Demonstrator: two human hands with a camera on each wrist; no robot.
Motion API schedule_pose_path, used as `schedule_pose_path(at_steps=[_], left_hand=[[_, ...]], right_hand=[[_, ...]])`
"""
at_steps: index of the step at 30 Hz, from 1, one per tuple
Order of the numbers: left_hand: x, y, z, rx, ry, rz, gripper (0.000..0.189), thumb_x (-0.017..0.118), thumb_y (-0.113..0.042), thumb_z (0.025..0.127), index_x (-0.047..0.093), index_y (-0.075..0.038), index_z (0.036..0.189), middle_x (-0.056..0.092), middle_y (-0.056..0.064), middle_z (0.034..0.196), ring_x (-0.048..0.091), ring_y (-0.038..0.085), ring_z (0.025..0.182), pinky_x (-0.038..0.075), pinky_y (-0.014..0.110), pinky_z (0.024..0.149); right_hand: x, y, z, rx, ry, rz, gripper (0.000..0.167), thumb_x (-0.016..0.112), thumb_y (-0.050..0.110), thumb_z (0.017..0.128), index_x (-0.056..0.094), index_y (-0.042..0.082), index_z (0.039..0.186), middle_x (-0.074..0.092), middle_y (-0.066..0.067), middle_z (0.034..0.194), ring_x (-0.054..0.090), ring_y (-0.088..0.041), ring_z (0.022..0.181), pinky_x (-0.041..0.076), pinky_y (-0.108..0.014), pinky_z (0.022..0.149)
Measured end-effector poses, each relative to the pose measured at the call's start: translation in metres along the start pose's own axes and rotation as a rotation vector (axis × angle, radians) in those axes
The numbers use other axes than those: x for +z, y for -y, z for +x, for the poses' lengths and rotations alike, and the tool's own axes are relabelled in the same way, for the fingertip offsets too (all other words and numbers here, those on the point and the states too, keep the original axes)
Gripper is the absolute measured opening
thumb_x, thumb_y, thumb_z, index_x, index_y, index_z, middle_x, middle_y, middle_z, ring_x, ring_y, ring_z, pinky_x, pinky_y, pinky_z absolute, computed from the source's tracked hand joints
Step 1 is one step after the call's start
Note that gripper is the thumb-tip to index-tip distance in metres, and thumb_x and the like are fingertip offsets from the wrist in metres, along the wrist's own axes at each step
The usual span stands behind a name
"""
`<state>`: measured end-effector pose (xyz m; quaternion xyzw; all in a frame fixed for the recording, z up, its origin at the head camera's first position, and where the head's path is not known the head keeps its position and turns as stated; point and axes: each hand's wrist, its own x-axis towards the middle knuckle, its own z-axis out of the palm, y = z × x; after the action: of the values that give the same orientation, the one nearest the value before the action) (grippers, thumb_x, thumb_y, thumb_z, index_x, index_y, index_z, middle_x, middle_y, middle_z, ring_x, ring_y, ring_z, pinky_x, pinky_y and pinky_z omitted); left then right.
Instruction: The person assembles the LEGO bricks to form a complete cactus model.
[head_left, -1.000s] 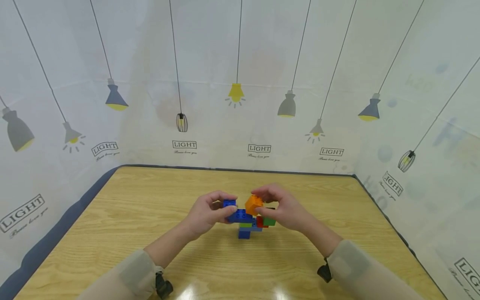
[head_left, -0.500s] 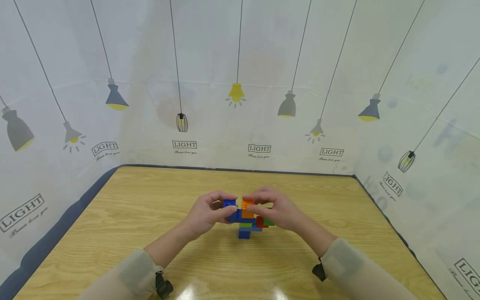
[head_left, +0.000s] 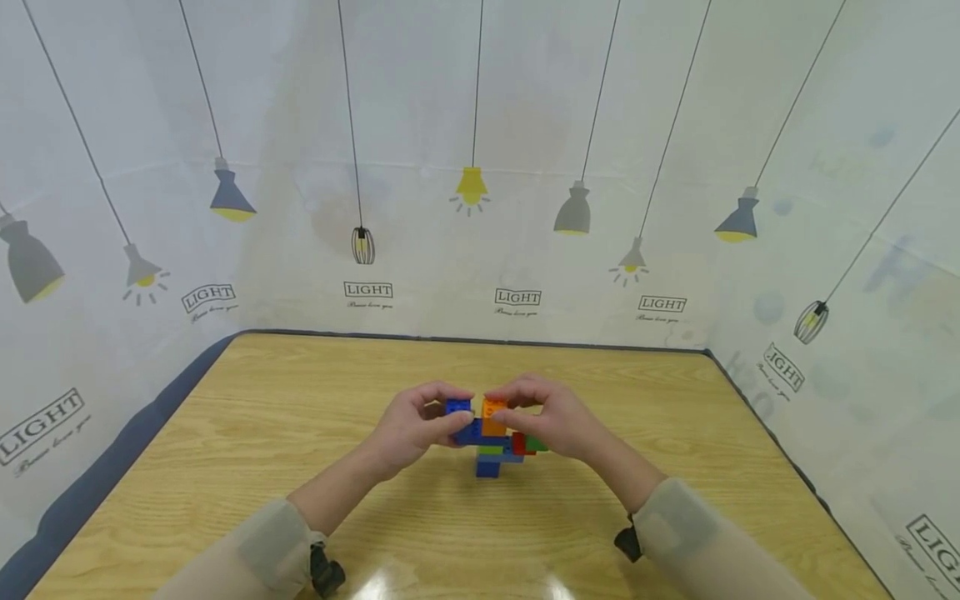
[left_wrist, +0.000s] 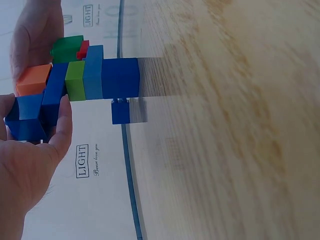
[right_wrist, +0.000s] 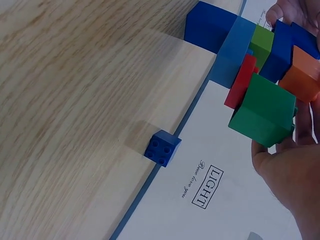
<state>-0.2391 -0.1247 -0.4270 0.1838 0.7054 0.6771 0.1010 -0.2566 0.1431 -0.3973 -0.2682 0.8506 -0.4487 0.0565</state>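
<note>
A small tower of toy building bricks stands mid-table. Its base is a dark blue brick (head_left: 487, 469), under a lighter blue brick (left_wrist: 93, 72), a lime green brick (left_wrist: 75, 81) and a long dark blue brick (left_wrist: 54, 93). My left hand (head_left: 408, 427) grips the blue brick (left_wrist: 26, 117) on the long brick's left end, one finger against the long brick. With thumb and fingers my right hand (head_left: 555, 419) pinches an orange brick (head_left: 493, 417) on the long brick's other end. Below that hand, a red brick (right_wrist: 242, 81) carries a green brick (right_wrist: 265, 110).
A loose blue brick (right_wrist: 162, 148) lies on the wooden table (head_left: 337, 525), apart from the tower in both wrist views. The table's far edge meets a white curtain (head_left: 420, 167) printed with lamps.
My right hand has moved left and brought the orange brick from a tilt above the tower to upright on the long blue brick. The left hand has stayed in place.
</note>
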Motion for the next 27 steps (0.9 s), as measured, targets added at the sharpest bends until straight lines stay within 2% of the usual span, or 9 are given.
schedule_pose_path(at_steps=[8,17,27], left_hand=[[0.0003,-0.0003,-0.0002,-0.007,0.001,0.009,0.038,0.077,-0.023,0.105,0.071,-0.007,0.138,0.067,0.022,0.137,0.074,0.024,0.11,0.069,0.039,0.088],[-0.0007,0.002,-0.0004,0.005,0.004,-0.001,0.037,0.077,-0.022,0.106,0.07,-0.006,0.139,0.062,0.032,0.142,0.074,0.024,0.11,0.069,0.037,0.088],[-0.0004,0.0018,0.0,0.014,0.004,-0.003,0.038,0.077,-0.021,0.105,0.07,-0.005,0.139,0.063,0.031,0.141,0.074,0.024,0.109,0.069,0.037,0.088]], right_hand=[[0.0,0.0011,0.0003,0.026,0.012,0.032,0.027,0.079,0.032,0.103,0.08,0.021,0.128,0.076,0.0,0.122,0.069,-0.023,0.116,0.063,-0.036,0.095],[0.0008,0.0016,0.0028,0.033,0.029,0.029,0.028,0.077,0.034,0.104,0.079,0.019,0.128,0.076,0.0,0.122,0.069,-0.024,0.119,0.063,-0.037,0.097],[-0.0004,-0.0025,0.0051,0.047,0.046,0.063,0.03,0.077,0.033,0.105,0.076,0.013,0.127,0.076,-0.007,0.122,0.068,-0.025,0.115,0.064,-0.034,0.089]])
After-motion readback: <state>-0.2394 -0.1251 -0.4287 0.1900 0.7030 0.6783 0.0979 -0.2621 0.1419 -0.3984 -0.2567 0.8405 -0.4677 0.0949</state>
